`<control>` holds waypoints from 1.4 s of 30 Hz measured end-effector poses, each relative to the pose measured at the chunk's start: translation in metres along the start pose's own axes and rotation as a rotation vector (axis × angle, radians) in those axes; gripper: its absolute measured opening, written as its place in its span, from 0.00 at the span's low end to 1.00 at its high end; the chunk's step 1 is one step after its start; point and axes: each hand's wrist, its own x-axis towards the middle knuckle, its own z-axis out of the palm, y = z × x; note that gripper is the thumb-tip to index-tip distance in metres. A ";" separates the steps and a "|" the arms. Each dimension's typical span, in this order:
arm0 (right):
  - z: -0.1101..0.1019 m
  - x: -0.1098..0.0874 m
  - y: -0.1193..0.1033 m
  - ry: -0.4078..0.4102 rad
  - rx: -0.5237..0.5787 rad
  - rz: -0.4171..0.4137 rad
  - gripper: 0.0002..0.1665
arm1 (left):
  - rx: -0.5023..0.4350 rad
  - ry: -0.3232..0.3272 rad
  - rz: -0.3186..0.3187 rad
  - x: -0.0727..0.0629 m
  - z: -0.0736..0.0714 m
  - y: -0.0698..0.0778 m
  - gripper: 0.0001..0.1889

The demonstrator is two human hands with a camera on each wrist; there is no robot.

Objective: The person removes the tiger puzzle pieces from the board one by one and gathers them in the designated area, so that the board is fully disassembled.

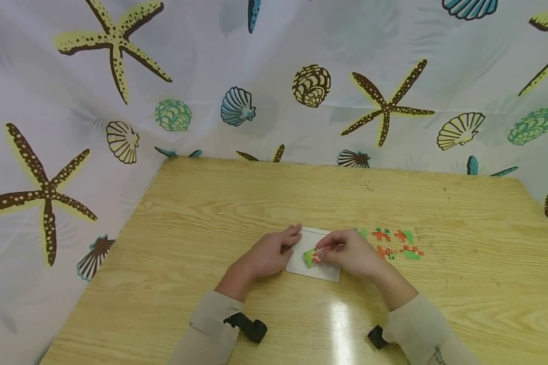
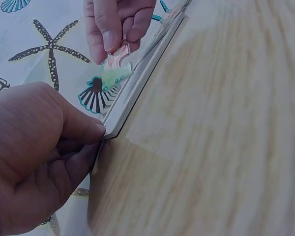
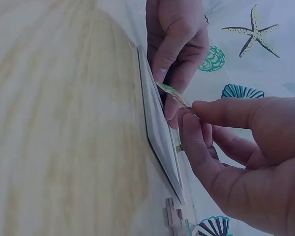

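Note:
In the head view a white puzzle board (image 1: 296,264) with a raised edge lies on the table. My left hand (image 1: 268,252) holds its left side; in the left wrist view the thumb (image 2: 91,129) presses at the board's corner, fingers curled beside it. Over the board, my right hand (image 1: 350,252) pinches a green, red and white jigsaw piece (image 1: 308,257) between thumb and forefinger. The right wrist view shows this piece (image 3: 173,92) tilted, close above the board's surface (image 3: 160,118).
Several loose red and green jigsaw pieces (image 1: 403,244) lie to the right of the board, one partly behind my right hand. The wooden table (image 1: 187,223) ends at the back against a white curtain (image 1: 274,61) printed with starfish and shells.

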 end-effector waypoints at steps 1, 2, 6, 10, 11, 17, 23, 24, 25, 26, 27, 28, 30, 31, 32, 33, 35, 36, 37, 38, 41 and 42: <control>-0.001 0.000 0.000 -0.004 0.004 -0.001 0.09 | 0.003 0.000 -0.002 0.000 0.000 0.000 0.24; -0.002 -0.001 -0.001 -0.006 0.007 0.001 0.09 | 0.003 0.000 -0.003 0.000 0.000 0.001 0.24; -0.008 -0.003 -0.002 -0.017 0.000 0.013 0.12 | 0.008 -0.006 -0.007 0.000 -0.001 0.000 0.24; -0.013 -0.004 -0.002 -0.007 -0.009 0.046 0.13 | 0.000 -0.015 -0.006 0.000 -0.001 -0.001 0.24; -0.015 -0.005 -0.001 -0.008 -0.001 0.050 0.13 | -0.005 -0.019 -0.006 0.001 -0.001 -0.001 0.24; -0.030 -0.008 -0.001 -0.026 0.059 0.066 0.14 | -0.041 -0.028 -0.009 0.001 0.000 -0.002 0.25; -0.047 -0.014 -0.003 -0.061 0.059 0.046 0.14 | -0.058 -0.019 -0.015 0.002 0.001 -0.002 0.25; -0.050 -0.015 -0.003 -0.068 0.051 0.044 0.14 | -0.057 -0.017 -0.015 0.002 0.001 -0.002 0.25; -0.053 -0.016 -0.003 -0.076 0.048 0.045 0.14 | -0.056 -0.015 -0.015 0.001 0.001 -0.002 0.25; -0.055 -0.017 -0.003 -0.085 0.043 0.046 0.14 | -0.056 -0.013 -0.015 0.001 0.001 -0.002 0.25; -0.057 -0.017 -0.002 -0.093 0.035 0.048 0.14 | -0.052 -0.011 -0.016 0.001 0.002 -0.002 0.25; -0.059 -0.018 -0.002 -0.102 0.031 0.051 0.14 | -0.050 -0.012 -0.015 0.001 0.001 -0.002 0.25; -0.063 -0.019 -0.002 -0.123 0.021 0.054 0.14 | -0.048 -0.012 -0.013 0.001 0.001 -0.003 0.25; -0.064 -0.020 -0.001 -0.134 0.018 0.054 0.14 | -0.048 -0.013 -0.013 0.001 0.001 -0.003 0.25; -0.066 -0.021 -0.001 -0.145 0.015 0.052 0.14 | -0.048 -0.015 -0.012 0.001 0.001 -0.003 0.25; -0.068 -0.022 -0.001 -0.154 0.018 0.049 0.14 | -0.048 -0.015 -0.011 0.001 0.001 -0.003 0.25; -0.072 -0.023 -0.001 -0.169 0.024 0.043 0.14 | -0.049 -0.015 -0.009 0.002 0.001 -0.003 0.25; -0.074 -0.024 0.000 -0.173 0.026 0.040 0.14 | -0.051 -0.014 -0.009 0.002 0.001 -0.003 0.25; -0.076 -0.025 0.000 -0.177 0.030 0.037 0.14 | -0.054 -0.015 -0.009 0.002 0.002 -0.003 0.25; -0.077 -0.025 0.001 -0.181 0.034 0.033 0.15 | -0.055 -0.014 -0.009 0.002 0.002 -0.003 0.25; -0.082 -0.025 0.003 -0.194 0.044 0.028 0.16 | -0.062 -0.015 -0.009 0.002 0.002 -0.003 0.25; -0.083 -0.026 0.004 -0.199 0.043 0.023 0.16 | -0.063 -0.015 -0.011 0.002 0.002 -0.003 0.25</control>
